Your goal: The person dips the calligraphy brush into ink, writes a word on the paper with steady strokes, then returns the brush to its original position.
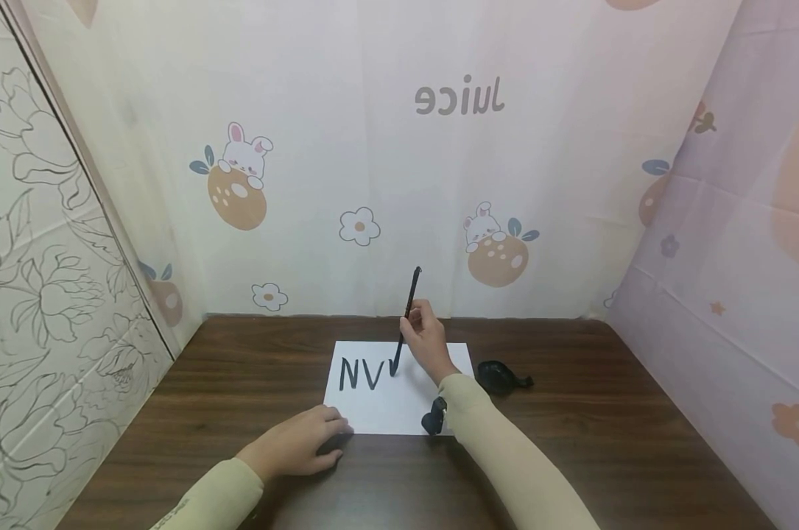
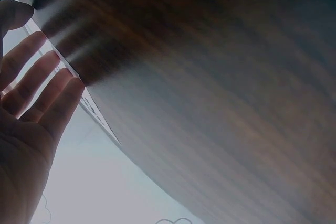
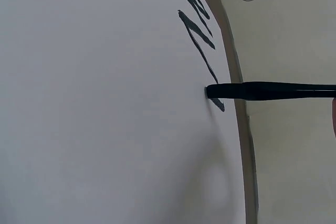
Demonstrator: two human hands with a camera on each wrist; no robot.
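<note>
- Pinching the black brush (image 1: 399,350) in the right hand (image 1: 428,344), with tip down on the white paper (image 1: 379,412), right of the dark N and V.
- Resting the left hand (image 1: 301,443), fingers loosely spread, at the paper's near left corner.
- Seen on the surface (image 1: 240,375), right of the paper: a black dish (image 1: 496,377).

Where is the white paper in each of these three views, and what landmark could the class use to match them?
Head: below centre, the left hand at its near left corner.
Left wrist: thin, slanting strip at upper left, by the fingertips.
Right wrist: fills the left and centre, under the brush.
Shared landmark: the brown table bordering the paper.
</note>
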